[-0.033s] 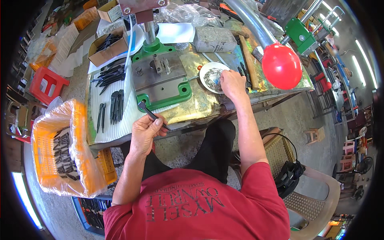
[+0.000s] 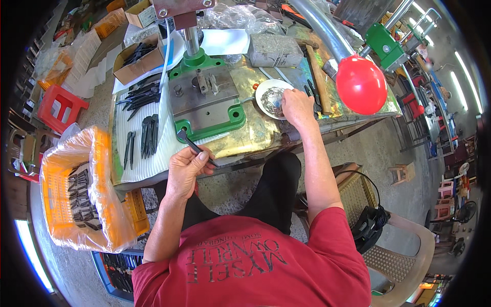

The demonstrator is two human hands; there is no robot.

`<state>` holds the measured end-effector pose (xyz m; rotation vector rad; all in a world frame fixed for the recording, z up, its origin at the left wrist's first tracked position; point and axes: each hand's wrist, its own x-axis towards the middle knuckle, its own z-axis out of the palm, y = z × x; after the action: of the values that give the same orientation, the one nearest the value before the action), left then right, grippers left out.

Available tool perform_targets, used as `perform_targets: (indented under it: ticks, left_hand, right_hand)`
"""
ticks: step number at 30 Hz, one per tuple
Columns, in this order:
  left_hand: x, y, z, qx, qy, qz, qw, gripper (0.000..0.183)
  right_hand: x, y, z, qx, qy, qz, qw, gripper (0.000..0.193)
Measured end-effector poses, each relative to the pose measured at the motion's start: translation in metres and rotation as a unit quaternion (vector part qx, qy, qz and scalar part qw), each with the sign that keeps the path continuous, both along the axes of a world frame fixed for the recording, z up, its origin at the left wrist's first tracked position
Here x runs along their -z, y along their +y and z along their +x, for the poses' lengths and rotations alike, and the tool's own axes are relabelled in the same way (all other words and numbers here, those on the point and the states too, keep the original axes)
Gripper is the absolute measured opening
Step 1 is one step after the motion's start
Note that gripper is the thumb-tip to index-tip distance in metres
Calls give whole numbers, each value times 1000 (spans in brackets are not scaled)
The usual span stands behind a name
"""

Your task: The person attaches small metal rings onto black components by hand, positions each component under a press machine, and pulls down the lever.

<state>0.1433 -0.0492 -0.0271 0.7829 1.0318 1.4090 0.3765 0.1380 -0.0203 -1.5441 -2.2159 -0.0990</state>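
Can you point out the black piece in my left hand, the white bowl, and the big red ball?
Black piece (image 2: 191,143): head view, on its slim shaft.
White bowl (image 2: 274,83): head view, on the inner wall near its far rim.
Red ball (image 2: 361,84): head view, middle of its rounded surface.

Dark lettering (image 2: 238,261) across red shirt (image 2: 250,271), marks (image 2: 280,60) on grey block (image 2: 273,48)

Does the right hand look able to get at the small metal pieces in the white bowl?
Most likely yes: the right hand is at the right side of the white bowl, and no lid covers the small metal pieces, which lie exposed beside it.
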Motion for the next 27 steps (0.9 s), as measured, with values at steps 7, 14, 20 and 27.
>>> perform_targets:
  ticks: [7, 14, 20, 27]
  left_hand:
    - [-2, -1, 3, 8, -13, -5, 1000, 13]
    - [-4, -3, 0, 8, -6, -2, 1000, 13]
    - [-2, -4, 0, 8, -8, -4, 1000, 13]
    - [0, -4, 2, 12, -15, -14, 1000, 13]
  right_hand:
    - [-21, -7, -10, -52, 33, -78, 995, 14]
    - [-18, -3, 2, -52, 59, -40, 996, 13]
    - [-21, -3, 10, -111, 94, -19, 989, 8]
    - [-19, -6, 8, -105, 48, -23, 993, 9]
